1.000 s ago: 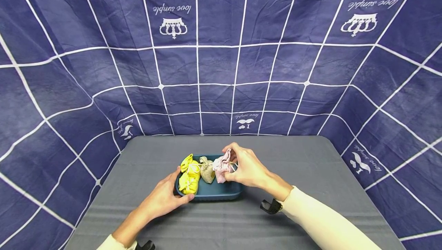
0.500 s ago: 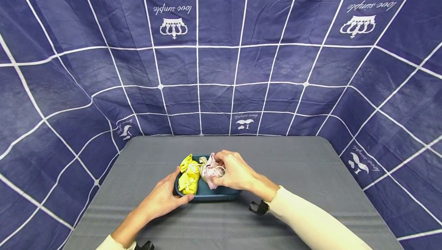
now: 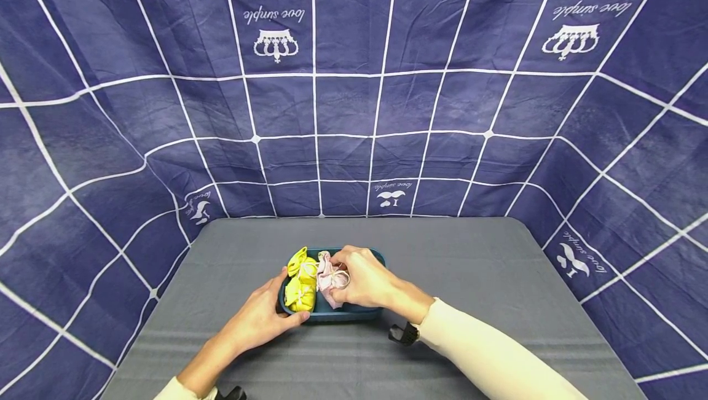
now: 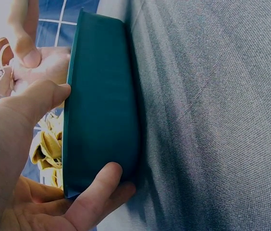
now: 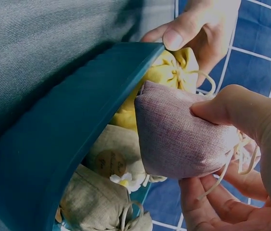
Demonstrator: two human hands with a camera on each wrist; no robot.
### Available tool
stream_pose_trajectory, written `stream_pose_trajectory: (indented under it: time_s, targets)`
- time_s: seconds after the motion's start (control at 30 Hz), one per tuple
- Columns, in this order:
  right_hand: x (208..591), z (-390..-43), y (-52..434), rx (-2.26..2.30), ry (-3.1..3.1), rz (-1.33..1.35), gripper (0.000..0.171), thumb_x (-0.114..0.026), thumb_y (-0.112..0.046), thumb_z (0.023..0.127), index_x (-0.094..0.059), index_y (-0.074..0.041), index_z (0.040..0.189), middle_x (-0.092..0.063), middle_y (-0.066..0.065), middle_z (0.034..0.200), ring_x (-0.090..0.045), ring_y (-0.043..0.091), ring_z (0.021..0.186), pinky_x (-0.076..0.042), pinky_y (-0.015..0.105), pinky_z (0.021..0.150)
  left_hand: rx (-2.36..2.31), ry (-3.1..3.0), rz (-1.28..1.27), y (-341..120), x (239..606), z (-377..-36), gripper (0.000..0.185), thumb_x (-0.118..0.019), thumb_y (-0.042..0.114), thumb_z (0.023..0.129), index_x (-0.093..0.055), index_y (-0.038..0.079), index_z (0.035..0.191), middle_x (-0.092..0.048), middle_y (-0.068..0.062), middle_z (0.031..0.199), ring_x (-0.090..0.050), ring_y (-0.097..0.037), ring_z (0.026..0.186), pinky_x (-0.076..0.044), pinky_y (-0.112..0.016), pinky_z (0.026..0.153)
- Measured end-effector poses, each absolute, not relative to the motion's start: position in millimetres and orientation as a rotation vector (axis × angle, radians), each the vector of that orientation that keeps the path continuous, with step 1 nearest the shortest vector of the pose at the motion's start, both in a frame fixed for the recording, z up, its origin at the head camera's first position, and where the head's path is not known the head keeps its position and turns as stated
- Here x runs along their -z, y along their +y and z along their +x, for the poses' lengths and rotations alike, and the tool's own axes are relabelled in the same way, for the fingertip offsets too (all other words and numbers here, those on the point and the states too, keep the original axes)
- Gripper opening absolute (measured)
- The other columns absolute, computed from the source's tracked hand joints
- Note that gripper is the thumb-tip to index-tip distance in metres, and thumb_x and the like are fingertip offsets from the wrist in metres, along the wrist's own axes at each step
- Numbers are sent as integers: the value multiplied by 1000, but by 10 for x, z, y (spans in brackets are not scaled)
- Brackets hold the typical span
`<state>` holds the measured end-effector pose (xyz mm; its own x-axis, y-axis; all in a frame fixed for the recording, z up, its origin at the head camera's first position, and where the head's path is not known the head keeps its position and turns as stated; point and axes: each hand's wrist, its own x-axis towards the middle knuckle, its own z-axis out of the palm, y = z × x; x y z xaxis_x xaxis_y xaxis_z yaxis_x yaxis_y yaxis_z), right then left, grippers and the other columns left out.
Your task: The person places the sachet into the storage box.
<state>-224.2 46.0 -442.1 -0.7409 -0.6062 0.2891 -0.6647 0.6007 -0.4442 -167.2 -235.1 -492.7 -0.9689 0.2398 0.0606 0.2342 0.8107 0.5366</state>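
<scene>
A pink drawstring pouch point(image 5: 183, 134) is pinched between the thumb and fingers of my right hand point(image 3: 367, 280), held over a teal rectangular bin point(image 3: 348, 316). My left hand point(image 3: 265, 315) grips the bin's left end, its thumb on the front rim and other fingers against the wall. Two yellow drawstring pouches point(image 3: 300, 295) lie at that end, beside the left hand. In the right wrist view, two beige pouches point(image 5: 99, 197) sit in the bin below the pink one, one with a round brown tag and a small white flower. The head view hides them behind the pink pouch and right hand.
The bin stands on a grey cloth-covered table point(image 3: 470, 265). A dark blue cloth with white grid lines point(image 3: 348, 105) hangs behind the table and at both sides. A black wrist strap piece point(image 3: 404, 333) shows below the right forearm.
My right hand has moved left across the bin with the pink pouch, which now covers the beige pouch seen earlier and sits close to the yellow ones. The left hand keeps its place.
</scene>
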Motion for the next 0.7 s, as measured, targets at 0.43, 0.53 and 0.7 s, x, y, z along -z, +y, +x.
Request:
stream_pose_trajectory:
  time_s: [0.43, 0.53, 0.7]
  targets:
    - [4477, -2253, 399, -809, -2732, 1130, 47, -101, -22, 83, -85, -7, 125, -82, 5, 113, -74, 13, 98, -61, 21, 82, -875, 2973, 376, -2338, 4910, -1662, 121, -96, 57, 91, -41, -14, 173, -58, -40, 168, -65, -54, 153, -55, -66, 126]
    - [4504, -2259, 408, -792, -2748, 1143, 60, -104, -26, 84, -83, -4, 135, -85, 8, 120, -78, 18, 106, -62, 28, 95, -867, 2974, 375, -2336, 4912, -1667, 122, -96, 58, 92, -41, -14, 173, -58, -40, 167, -65, -54, 152, -56, -67, 125]
    - [4530, -2262, 436, -774, -2771, 1177, 76, -106, -31, 84, -77, 0, 147, -85, 11, 130, -78, 25, 122, -56, 43, 108, -860, 2982, 391, -2336, 4920, -1680, 122, -96, 58, 92, -41, -15, 173, -58, -40, 167, -66, -54, 152, -56, -66, 125]
